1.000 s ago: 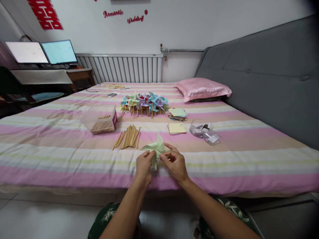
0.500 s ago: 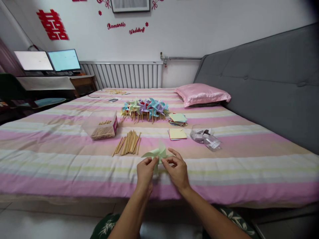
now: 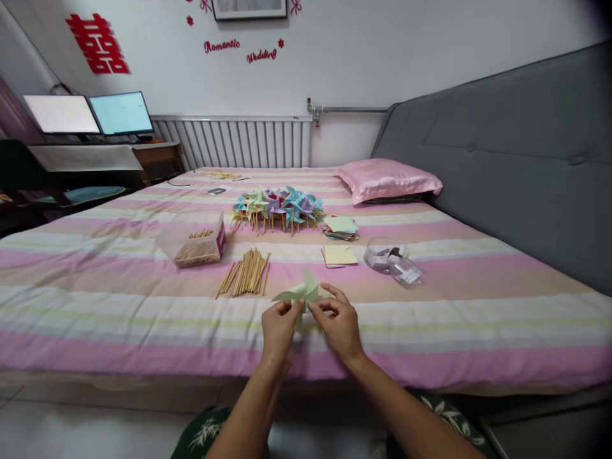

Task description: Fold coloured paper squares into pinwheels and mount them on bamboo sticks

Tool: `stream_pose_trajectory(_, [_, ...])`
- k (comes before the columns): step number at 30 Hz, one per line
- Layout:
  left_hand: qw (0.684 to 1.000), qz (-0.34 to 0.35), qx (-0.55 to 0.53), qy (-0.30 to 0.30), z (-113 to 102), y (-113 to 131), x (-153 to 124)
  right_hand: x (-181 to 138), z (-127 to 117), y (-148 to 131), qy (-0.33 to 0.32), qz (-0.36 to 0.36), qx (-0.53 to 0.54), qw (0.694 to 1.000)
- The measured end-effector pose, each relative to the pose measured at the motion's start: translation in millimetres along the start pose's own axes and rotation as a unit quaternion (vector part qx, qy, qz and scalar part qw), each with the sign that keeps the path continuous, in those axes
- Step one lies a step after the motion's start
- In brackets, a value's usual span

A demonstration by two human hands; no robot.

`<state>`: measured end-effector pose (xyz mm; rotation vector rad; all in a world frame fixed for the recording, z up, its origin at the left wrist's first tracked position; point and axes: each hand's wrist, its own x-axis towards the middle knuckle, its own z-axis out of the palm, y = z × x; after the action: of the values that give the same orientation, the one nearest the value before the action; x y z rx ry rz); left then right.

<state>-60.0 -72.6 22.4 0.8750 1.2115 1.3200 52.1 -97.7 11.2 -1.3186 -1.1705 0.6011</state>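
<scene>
A pale green paper pinwheel (image 3: 308,288) is held up over the near edge of the bed, its folded blades spread out. My left hand (image 3: 280,328) pinches it from the left, thumb and fingers near its centre. From the other side my right hand (image 3: 338,322) grips it between thumb and index finger, with another finger raised. The fingers partly cover the pinwheel's middle and lower blades. Loose wooden sticks (image 3: 249,273) lie beyond my left hand. A small stack of yellow paper squares (image 3: 340,255) lies beyond my right hand.
Finished pinwheels on sticks (image 3: 277,207) cluster farther back. A clear box of sticks (image 3: 198,248) is at left. More paper squares (image 3: 341,227), an open clear plastic container (image 3: 392,261) and a pink pillow (image 3: 388,180) are to the right. A phone (image 3: 217,191) lies at the back left.
The pinwheel's blades have shifted slightly between my fingers, and the lower blade now shows less. Both hands keep their grip in nearly the same place.
</scene>
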Motion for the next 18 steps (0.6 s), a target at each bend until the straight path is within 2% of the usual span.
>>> stream_pose_trajectory(14, [0.999,0.024,0.023,0.008,0,-1,1,0,-8,0,-0.043,-0.026,0.014,0.999])
stream_pose_trajectory(18, [1.000,0.006,0.007,0.004,-1,2,3,14,-27,8,0.017,-0.019,-0.009,1.000])
